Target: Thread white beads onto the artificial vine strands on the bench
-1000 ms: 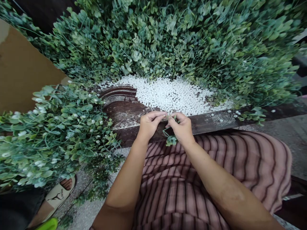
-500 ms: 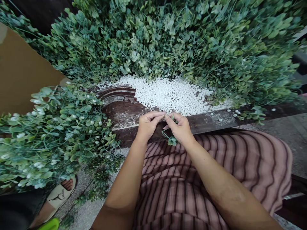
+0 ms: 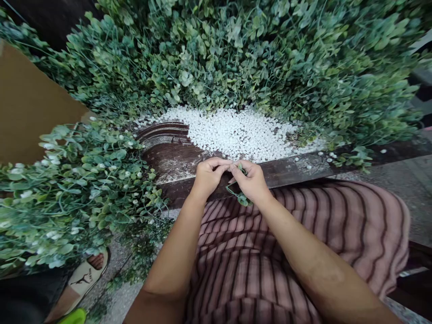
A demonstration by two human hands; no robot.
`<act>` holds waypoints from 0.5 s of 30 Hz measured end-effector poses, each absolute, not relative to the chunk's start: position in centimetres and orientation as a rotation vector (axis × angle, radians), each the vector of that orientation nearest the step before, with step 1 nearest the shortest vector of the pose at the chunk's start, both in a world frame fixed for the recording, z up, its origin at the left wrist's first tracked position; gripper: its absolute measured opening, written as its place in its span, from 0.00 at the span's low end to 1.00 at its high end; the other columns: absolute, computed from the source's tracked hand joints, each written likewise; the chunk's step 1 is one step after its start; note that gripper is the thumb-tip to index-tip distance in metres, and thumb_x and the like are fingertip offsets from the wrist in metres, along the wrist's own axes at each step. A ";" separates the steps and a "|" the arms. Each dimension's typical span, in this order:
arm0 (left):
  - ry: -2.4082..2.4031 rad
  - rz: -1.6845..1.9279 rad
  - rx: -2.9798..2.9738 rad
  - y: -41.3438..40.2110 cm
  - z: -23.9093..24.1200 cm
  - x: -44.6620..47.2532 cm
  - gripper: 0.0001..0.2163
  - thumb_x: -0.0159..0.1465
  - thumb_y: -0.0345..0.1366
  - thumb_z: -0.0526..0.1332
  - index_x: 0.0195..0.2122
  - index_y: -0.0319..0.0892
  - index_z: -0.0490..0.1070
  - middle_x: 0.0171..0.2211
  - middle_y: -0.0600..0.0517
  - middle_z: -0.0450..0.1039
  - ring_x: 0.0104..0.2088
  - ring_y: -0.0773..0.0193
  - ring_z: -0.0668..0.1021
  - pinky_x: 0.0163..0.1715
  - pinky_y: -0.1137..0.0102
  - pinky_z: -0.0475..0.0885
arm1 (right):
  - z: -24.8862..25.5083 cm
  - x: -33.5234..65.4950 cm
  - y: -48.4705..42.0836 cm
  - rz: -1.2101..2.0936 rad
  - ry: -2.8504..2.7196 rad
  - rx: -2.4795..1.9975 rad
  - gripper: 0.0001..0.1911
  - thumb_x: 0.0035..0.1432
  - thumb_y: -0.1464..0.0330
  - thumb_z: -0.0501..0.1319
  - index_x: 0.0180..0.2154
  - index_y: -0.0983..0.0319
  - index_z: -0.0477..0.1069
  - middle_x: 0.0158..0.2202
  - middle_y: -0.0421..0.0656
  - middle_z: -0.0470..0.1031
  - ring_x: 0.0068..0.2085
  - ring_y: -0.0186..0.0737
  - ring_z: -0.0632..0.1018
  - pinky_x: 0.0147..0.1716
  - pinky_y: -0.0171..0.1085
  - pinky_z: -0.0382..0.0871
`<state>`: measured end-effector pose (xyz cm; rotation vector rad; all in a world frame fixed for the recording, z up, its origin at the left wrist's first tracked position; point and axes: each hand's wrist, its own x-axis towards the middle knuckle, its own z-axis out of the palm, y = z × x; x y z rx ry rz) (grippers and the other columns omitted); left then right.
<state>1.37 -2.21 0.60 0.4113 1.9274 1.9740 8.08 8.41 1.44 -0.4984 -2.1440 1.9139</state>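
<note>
My right hand (image 3: pixel 250 181) is closed on a small green leafy sprig (image 3: pixel 241 197), whose stem loops out below the fingers. Its fingertips meet those of my left hand (image 3: pixel 209 176), which is pinched shut; whatever lies between them is too small to make out. Just beyond both hands a heap of small white beads (image 3: pixel 232 132) spreads over a dark wooden surface (image 3: pixel 175 162). Both hands are held over the front edge of that wood, above my lap.
A large mass of artificial greenery (image 3: pixel 216 54) fills the back. On the left, another leafy pile (image 3: pixel 91 189) carries white beads on its tips. A brown panel (image 3: pixel 33 103) stands at far left. Another person's sandalled foot (image 3: pixel 86 279) is at lower left, by scattered sprigs on the floor.
Both hands stay pinched together in nearly the same place. The sprig has turned slightly in my right hand, and the view has shifted a little.
</note>
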 end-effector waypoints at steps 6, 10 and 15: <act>1.863 1.972 0.369 -2.4 0.5 1.3 0.06 0.49 0.32 0.65 0.29 0.40 0.78 0.29 0.51 0.79 0.31 0.65 0.78 0.37 0.69 0.74 | 1.6 8.2 8.6 1.969 -2.147 -0.464 0.18 0.50 0.54 0.59 0.25 0.64 0.66 0.23 0.38 0.67 0.20 0.30 0.71 0.21 0.31 0.70; 1.840 2.003 0.307 -2.2 0.5 1.3 0.09 0.48 0.34 0.65 0.32 0.40 0.77 0.28 0.51 0.78 0.29 0.65 0.78 0.36 0.69 0.73 | 1.5 8.1 8.7 2.017 -2.095 -0.468 0.20 0.48 0.51 0.59 0.26 0.64 0.67 0.25 0.38 0.69 0.19 0.29 0.70 0.20 0.31 0.70; 1.829 1.992 0.307 -2.0 0.6 1.0 0.06 0.46 0.34 0.67 0.25 0.38 0.76 0.24 0.51 0.77 0.28 0.66 0.77 0.34 0.70 0.73 | 1.4 8.0 8.8 2.046 -2.078 -0.492 0.22 0.47 0.50 0.60 0.24 0.64 0.65 0.24 0.37 0.67 0.19 0.28 0.71 0.19 0.30 0.69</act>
